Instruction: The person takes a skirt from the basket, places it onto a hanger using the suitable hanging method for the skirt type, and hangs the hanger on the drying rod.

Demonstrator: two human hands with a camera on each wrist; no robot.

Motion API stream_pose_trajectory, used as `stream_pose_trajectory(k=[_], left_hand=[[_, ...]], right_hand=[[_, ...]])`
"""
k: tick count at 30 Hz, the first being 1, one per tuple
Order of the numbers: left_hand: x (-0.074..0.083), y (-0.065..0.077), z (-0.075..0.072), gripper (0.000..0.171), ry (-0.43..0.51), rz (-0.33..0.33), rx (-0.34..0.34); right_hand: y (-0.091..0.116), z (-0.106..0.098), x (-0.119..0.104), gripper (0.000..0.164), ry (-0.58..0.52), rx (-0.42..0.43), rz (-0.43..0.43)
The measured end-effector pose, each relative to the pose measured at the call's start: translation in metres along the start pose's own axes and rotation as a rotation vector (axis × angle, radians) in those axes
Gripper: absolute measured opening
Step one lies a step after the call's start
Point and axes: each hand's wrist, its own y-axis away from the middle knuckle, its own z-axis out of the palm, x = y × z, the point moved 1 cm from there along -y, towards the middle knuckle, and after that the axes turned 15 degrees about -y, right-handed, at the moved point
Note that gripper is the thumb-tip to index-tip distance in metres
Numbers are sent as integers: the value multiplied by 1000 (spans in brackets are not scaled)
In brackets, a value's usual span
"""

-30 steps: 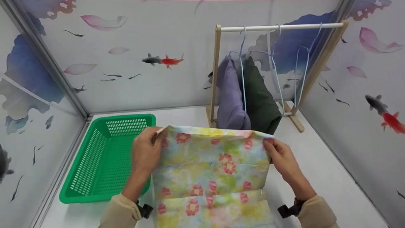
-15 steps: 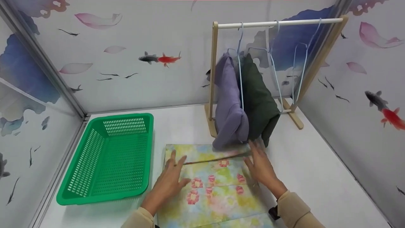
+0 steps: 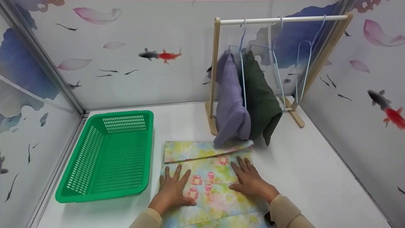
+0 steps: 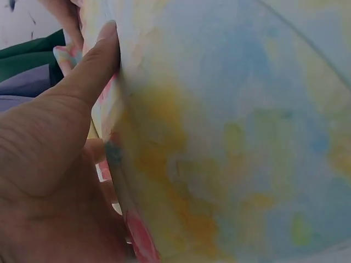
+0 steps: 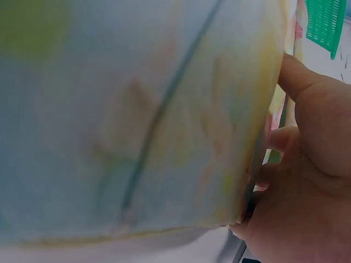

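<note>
A floral-print cloth (image 3: pixel 218 202) in yellow, green and pale blue with pink flowers lies spread on the white table in the head view. Its far edge is folded over towards me as a strip (image 3: pixel 186 151). My left hand (image 3: pixel 172 191) rests on the cloth's left side with the fingers spread. On the right side, my right hand (image 3: pixel 251 183) presses down in the same way, palm on the fabric. Each wrist view is mostly filled by the cloth (image 4: pixel 219 137), with the left thumb against it in one and the right hand (image 5: pixel 312 148) at its side in the other.
A green plastic basket (image 3: pixel 145 180) stands at the left of the cloth. Behind it, a wooden rack (image 3: pixel 216 38) carries several blue hangers, with a purple garment (image 3: pixel 229 85) and a dark green garment (image 3: pixel 258 95) on it. The purple garment's lower end overlaps the cloth's far edge.
Both hands first held up the cloth's far edge by its corners, then let go. The cloth now lies down with its far edge folded, and the hands have slid nearer to me onto it.
</note>
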Motion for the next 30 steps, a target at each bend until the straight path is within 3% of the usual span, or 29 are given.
stream_pose_trajectory(k=[3,9,11,14,17,19,21,23,27,30], left_hand=[[1,0,-5,112,-17,-22,-29],[10,9,-11,116,-59,-85,-154],[11,7,-15,113,-58,-107,-161],[8,-5,-21,103,-44,-123,-81],[0,-24,-24,91,-35,-113,88],[-7,-35,-23,91,-27,-113,178],[-15,-44,-21,97,-16,-125,216],[-21,-48,-17,104,23,-144,188],[-30,-45,-10,109,50,-155,39],[-33,-44,-6,109,35,-151,-3]], right_hand=[[-1,1,-1,86,36,-6,4],[1,5,-8,88,37,-82,7],[1,5,-11,88,48,-98,13],[-5,2,-17,87,120,-47,16],[-19,-3,-19,82,187,80,31],[-31,-9,-15,82,213,170,7],[-40,-14,-8,84,203,220,4],[-45,-18,1,86,184,212,-16],[-46,-16,13,89,134,120,24],[-46,-14,20,90,133,99,27]])
